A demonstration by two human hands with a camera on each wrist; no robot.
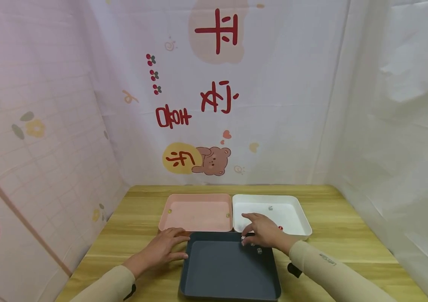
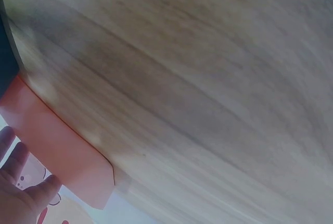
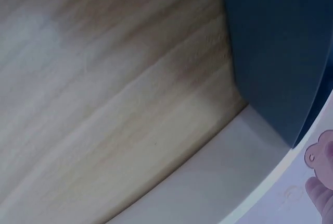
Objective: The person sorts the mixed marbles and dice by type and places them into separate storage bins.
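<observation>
My right hand (image 1: pixel 264 231) is over the back right corner of a dark grey tray (image 1: pixel 233 272), its fingertips pinching a small white die (image 1: pixel 243 238). Beneath that hand, another white die (image 1: pixel 259 251) lies in the tray, with one more partly hidden close by. At the tray's left rim, my left hand (image 1: pixel 163 251) rests with loosely spread fingers and holds nothing. In the left wrist view, the fingers (image 2: pixel 15 161) appear near the pink tray's side. Only a bit of the right hand (image 3: pixel 322 198) shows in the right wrist view.
Behind the dark tray stand a pink tray (image 1: pixel 200 210) with small yellow pieces (image 1: pixel 170 211) and a white tray (image 1: pixel 251 203) on its right. The white one holds a pale die (image 1: pixel 270 208) and a red piece (image 1: pixel 280 227). Printed cloth (image 1: pixel 289 126) encloses the wooden table (image 1: pixel 335 218).
</observation>
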